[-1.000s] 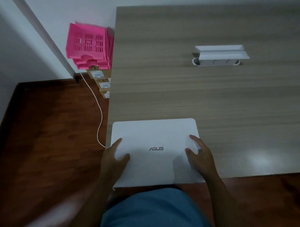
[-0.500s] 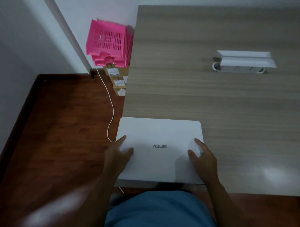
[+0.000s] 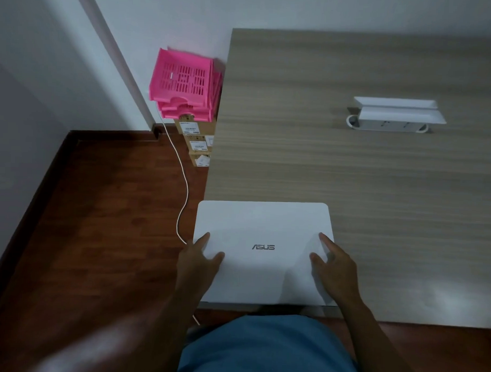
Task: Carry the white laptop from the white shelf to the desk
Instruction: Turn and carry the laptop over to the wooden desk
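Observation:
The closed white laptop (image 3: 263, 236), logo facing up, lies flat on the near left corner of the wooden desk (image 3: 350, 175). My left hand (image 3: 198, 263) grips its left edge, thumb on the lid. My right hand (image 3: 334, 268) grips the right edge the same way, fingers spread over the lid. The laptop's near edge sits close to the desk's front edge. The white shelf is out of view.
A white power socket box (image 3: 394, 116) with its lid raised stands on the desk at the back right. Pink plastic baskets (image 3: 184, 83) sit on stacked cardboard boxes (image 3: 197, 142) left of the desk. A white cable (image 3: 183, 189) trails over the wooden floor.
The laptop has slid a little farther onto the desk and squared up with its edge. Both hands stay on its sides. The view has shifted left.

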`<state>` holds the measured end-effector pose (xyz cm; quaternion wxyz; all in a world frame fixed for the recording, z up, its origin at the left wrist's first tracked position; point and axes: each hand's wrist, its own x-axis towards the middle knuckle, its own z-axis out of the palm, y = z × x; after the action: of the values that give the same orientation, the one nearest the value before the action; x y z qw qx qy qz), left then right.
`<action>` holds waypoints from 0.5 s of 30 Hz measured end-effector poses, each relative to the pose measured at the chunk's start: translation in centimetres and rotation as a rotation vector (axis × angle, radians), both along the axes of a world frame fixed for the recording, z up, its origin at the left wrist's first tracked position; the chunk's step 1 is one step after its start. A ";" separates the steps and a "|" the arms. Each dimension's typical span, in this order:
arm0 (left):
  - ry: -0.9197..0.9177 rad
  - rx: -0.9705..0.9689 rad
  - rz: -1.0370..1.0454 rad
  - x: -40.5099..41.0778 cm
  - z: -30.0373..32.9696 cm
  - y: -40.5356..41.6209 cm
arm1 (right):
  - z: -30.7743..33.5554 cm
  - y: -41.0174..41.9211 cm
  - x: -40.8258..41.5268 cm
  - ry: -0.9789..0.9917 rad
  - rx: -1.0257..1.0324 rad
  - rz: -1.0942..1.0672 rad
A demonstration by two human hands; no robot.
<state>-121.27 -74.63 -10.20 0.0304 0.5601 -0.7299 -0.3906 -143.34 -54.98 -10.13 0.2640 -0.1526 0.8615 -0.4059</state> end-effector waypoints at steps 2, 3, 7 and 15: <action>-0.010 -0.001 -0.001 -0.1 -0.1 0.0 | 0.0 0.1 0.0 0.007 0.005 0.003; -0.017 -0.007 -0.003 -0.1 -0.1 0.0 | -0.1 0.1 0.1 0.015 0.005 0.006; -0.050 0.007 -0.019 -0.2 -0.2 0.1 | -0.2 0.5 0.2 0.025 0.016 -0.003; -0.078 0.038 -0.051 -0.2 -0.6 0.1 | -0.4 1.2 0.9 0.055 0.051 -0.028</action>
<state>-121.43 -74.50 -10.78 -0.0187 0.5568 -0.7368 -0.3830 -142.41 -53.75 -10.50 0.2383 -0.1450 0.8806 -0.3831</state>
